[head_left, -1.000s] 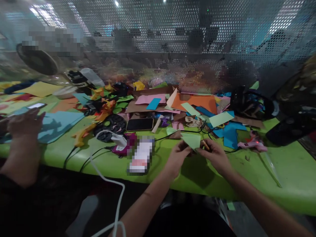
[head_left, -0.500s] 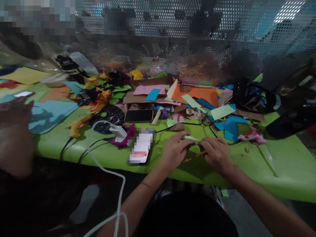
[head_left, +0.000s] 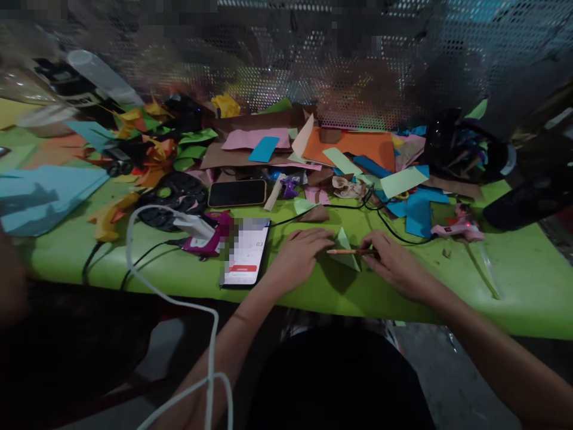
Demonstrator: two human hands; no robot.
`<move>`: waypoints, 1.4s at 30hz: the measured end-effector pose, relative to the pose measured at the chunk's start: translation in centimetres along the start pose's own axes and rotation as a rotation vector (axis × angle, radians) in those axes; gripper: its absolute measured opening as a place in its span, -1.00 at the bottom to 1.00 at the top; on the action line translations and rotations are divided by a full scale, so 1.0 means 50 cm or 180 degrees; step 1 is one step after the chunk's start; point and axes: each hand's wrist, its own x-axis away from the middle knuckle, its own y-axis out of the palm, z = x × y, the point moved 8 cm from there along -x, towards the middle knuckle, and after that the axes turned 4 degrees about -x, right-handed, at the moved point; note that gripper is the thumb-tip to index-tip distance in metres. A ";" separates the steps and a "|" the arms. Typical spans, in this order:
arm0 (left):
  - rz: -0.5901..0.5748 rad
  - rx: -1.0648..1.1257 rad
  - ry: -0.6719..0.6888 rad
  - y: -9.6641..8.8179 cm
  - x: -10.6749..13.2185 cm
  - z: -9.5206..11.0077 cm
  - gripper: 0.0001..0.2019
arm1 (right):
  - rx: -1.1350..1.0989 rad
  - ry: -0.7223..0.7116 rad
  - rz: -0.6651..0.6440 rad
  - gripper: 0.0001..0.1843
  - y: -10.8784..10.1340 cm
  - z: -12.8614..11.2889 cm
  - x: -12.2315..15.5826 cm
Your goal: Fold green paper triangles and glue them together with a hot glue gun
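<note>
A folded pale green paper triangle (head_left: pixel 345 243) lies on the green table (head_left: pixel 514 298) in front of me. My left hand (head_left: pixel 301 255) rests beside it with fingers bent, fingertips touching its left edge. My right hand (head_left: pixel 394 263) pinches a thin orange pencil (head_left: pixel 347 252) laid across the paper, tip pointing left. A phone (head_left: pixel 248 252) with a lit screen sits just left of my left hand.
Coloured paper scraps (head_left: pixel 353 149) crowd the back of the table. A dark phone (head_left: pixel 237 193), a yellow glue gun (head_left: pixel 110 215), a pink glue gun (head_left: pixel 456 227), a white cable (head_left: pixel 147 269) and a black bag (head_left: pixel 461 152) are there too. Another person's arm (head_left: pixel 11 280) shows at far left.
The green paper went from held up in both hands to lying on the table. My right hand brought the pencil across it. The view tilted down.
</note>
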 end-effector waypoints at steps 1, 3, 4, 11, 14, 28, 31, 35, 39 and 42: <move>0.0158 0.0009 -0.0110 -0.014 0.005 -0.006 -0.52 | 0.0062 -0.0047 -0.0019 -0.94 0.003 -0.001 -0.004; 0.0500 -0.0008 -0.0316 -0.040 0.016 -0.007 -0.57 | 0.0210 -0.0144 -0.0026 -0.91 0.011 -0.003 -0.010; 0.0587 -0.0037 -0.0316 -0.047 0.020 0.003 -0.60 | 0.0285 -0.0186 -0.0016 -0.90 0.016 -0.004 -0.013; 0.0291 -0.0450 0.0332 0.016 0.034 0.097 -0.74 | 0.0555 -0.0445 0.0085 -0.89 0.031 -0.012 -0.012; 0.0252 -0.0481 0.0324 0.038 0.034 0.088 -0.73 | 0.0527 -0.0531 0.0081 -0.84 0.023 -0.013 -0.001; 0.0246 -0.0671 0.0273 0.033 0.034 0.072 -0.73 | 0.1036 -0.1495 0.0155 -0.87 0.020 -0.079 0.030; 0.0197 -0.0775 0.0301 0.034 0.039 0.073 -0.77 | 0.1280 -0.1565 0.0235 -0.85 0.023 -0.085 0.036; 0.0147 -0.0799 0.0328 0.033 0.041 0.078 -0.79 | 0.1414 -0.1555 0.0135 -0.83 0.028 -0.091 0.041; 0.0115 -0.0792 0.0285 0.033 0.037 0.082 -0.80 | 0.1618 -0.1659 0.0050 -0.83 0.033 -0.103 0.041; 0.0117 -0.0742 0.0264 0.032 0.035 0.084 -0.79 | 0.1768 -0.1723 0.0021 -0.82 0.036 -0.110 0.040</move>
